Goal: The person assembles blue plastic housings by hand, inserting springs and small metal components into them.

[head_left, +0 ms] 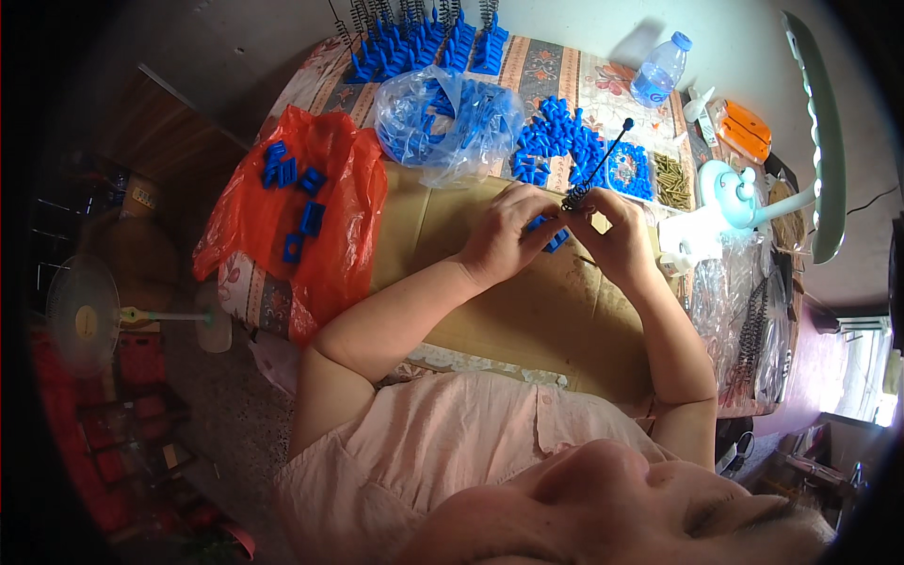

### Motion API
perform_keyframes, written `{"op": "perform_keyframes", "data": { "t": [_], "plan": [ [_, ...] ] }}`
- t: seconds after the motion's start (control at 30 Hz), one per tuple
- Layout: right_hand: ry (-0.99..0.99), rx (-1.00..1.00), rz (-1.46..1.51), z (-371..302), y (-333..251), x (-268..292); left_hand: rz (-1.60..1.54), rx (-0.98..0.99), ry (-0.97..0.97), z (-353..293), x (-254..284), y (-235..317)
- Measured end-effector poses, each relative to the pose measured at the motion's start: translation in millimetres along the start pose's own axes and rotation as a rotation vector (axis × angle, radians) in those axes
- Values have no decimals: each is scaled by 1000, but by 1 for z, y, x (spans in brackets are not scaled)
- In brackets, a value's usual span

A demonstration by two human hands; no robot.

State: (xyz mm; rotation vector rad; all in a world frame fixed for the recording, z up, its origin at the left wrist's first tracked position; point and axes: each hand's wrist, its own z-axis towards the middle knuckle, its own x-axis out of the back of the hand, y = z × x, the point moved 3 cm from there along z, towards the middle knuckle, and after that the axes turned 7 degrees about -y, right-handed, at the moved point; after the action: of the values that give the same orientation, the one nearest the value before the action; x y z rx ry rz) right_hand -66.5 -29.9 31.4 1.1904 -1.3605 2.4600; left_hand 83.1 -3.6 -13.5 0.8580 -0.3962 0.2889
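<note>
Here, above the brown cardboard (513, 311), the left hand (508, 231) grips a small blue block (557, 242), while the right hand (619, 237), fingertips meeting it, pinches a black spring rod (607, 156) slanting upward.

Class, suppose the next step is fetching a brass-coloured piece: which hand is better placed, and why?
Probably the right hand: it is nearer the brass-coloured pieces; the left hand is farther away. Both, though, are occupied at the blue part and black spring.
</note>
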Motion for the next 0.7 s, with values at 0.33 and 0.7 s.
{"op": "perform_keyframes", "data": {
  "t": [0.33, 0.7],
  "plan": [
    [3, -13, 11, 0, 0, 0, 11, 12, -10, -1, 0, -2],
    [7, 5, 24, 0, 0, 0, 4, 12, -12, -1, 0, -2]
  ]
}}
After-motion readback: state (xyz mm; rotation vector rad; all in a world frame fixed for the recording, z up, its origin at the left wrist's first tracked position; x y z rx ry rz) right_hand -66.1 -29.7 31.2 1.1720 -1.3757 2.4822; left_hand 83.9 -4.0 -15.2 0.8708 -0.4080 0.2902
